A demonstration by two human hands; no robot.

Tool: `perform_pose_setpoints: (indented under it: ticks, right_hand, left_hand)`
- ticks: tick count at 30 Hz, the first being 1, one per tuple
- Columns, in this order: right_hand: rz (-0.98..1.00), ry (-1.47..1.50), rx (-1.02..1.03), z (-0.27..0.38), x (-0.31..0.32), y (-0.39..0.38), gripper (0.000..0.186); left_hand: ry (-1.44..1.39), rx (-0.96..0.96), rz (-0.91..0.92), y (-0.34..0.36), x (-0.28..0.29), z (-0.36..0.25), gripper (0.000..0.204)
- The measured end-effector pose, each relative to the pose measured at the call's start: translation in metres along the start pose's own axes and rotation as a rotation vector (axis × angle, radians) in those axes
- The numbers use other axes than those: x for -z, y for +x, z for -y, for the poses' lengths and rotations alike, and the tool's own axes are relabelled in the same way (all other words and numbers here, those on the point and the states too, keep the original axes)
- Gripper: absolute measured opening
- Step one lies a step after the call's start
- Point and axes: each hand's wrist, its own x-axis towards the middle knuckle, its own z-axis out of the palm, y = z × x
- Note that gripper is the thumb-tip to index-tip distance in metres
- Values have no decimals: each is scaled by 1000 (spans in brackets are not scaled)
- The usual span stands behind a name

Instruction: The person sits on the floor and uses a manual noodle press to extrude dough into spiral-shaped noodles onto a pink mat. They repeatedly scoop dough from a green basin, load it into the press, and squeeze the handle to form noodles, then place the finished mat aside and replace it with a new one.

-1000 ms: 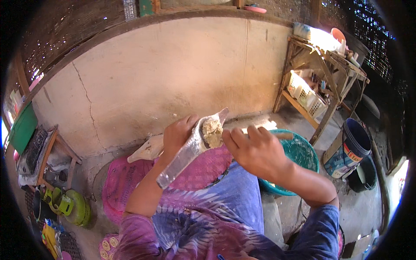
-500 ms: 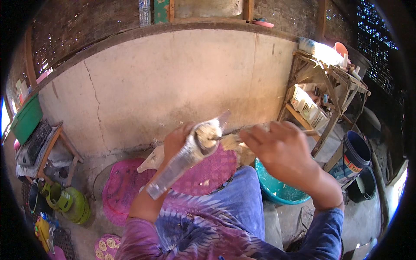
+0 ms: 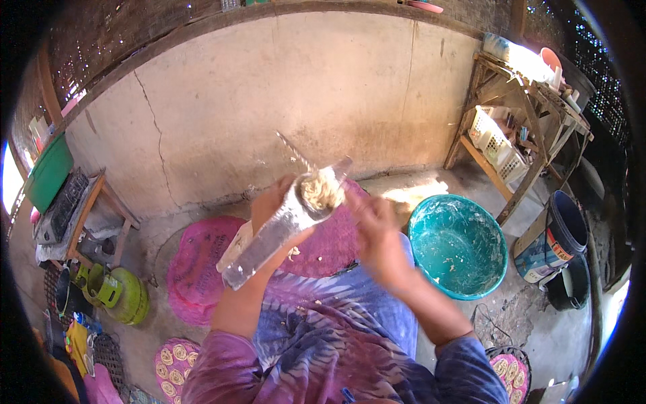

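Left grip [image 3: 270, 196] around press [image 3: 264, 246], below rim [image 3: 298, 195]

Grey floor [image 3: 545, 337]: teal basin [image 3: 457, 246], green gas cylinder [image 3: 129, 296]. Lower wooden shelf [image 3: 485, 168]: white plastic basket [image 3: 491, 145].

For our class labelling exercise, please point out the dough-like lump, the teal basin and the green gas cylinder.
Dough-like lump [image 3: 323, 191]: head view, middle of its visible surface.
Teal basin [image 3: 464, 237]: head view, on its inner floor.
Green gas cylinder [image 3: 129, 297]: head view, on its rounded body.
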Motion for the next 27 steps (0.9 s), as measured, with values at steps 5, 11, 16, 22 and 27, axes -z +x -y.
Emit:
perform_pose_setpoints:
  ticks: [5, 11, 16, 22, 27]
  right_hand:
    - [266, 287, -276, -11, -7, -52, 56]
    - [223, 270, -246, -22, -12, -37, 45]
    - [369, 301, -312, -14, -4, -63, 39]
    - [813, 178, -294, -51, 20, -112, 39]
    - [957, -313, -240, -56, -33, -167, 50]
  left_hand:
    - [27, 164, -170, -3, 15, 20, 39]
    - [-132, -52, -236, -26, 3, 28, 45]
    - [-140, 89, -211, -26, -1, 50, 46]
    - [-92, 232, -370, -59, 48, 88, 36]
    - [-1144, 255, -546, -94, 67, 113, 24]
